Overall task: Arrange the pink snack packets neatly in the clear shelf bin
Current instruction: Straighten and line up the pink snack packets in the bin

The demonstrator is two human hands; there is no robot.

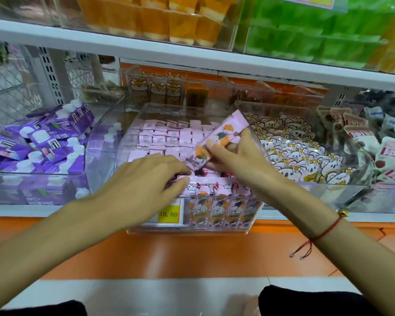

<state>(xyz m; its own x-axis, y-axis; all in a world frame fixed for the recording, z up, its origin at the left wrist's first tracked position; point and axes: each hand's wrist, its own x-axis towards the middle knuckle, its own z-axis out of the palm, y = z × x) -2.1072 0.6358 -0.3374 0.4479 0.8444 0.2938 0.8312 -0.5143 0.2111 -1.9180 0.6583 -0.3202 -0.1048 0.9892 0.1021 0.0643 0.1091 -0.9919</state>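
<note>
right now the clear shelf bin [192, 110] sits at the middle of the shelf, its front wall bulging toward the camera, with a yellow price tag [168, 213] reading 16.80 on its lower front at about 7 o'clock. inside it, rows of pink snack packets [162, 137] stand on edge, packed from the back wall toward the front, and a further row shows upright through the front wall at 6 o'clock.

the right hand [235, 156] reaches into the bin from 4 o'clock and its grip is closed round one long pink packet [217, 140], thumb on the printed face and fingers curled behind; the packet is tilted, its upper end pointing to 1 o'clock above the stacked rows. a red string bracelet [324, 233] circles that wrist.

the left hand [146, 179] comes in from 8 o'clock, palm down, its fingers bent and pressing down on the front row of packets, thumb tip touching their tops; whether that grip actually pinches a packet i cannot tell.

at 9 o'clock a neighbouring bin holds purple drink cartons [43, 142]; at 3 o'clock another holds white bear-print packets [301, 153]. above, orange pouches [169, 19] and green packs [317, 30] fill the upper shelf.
</note>
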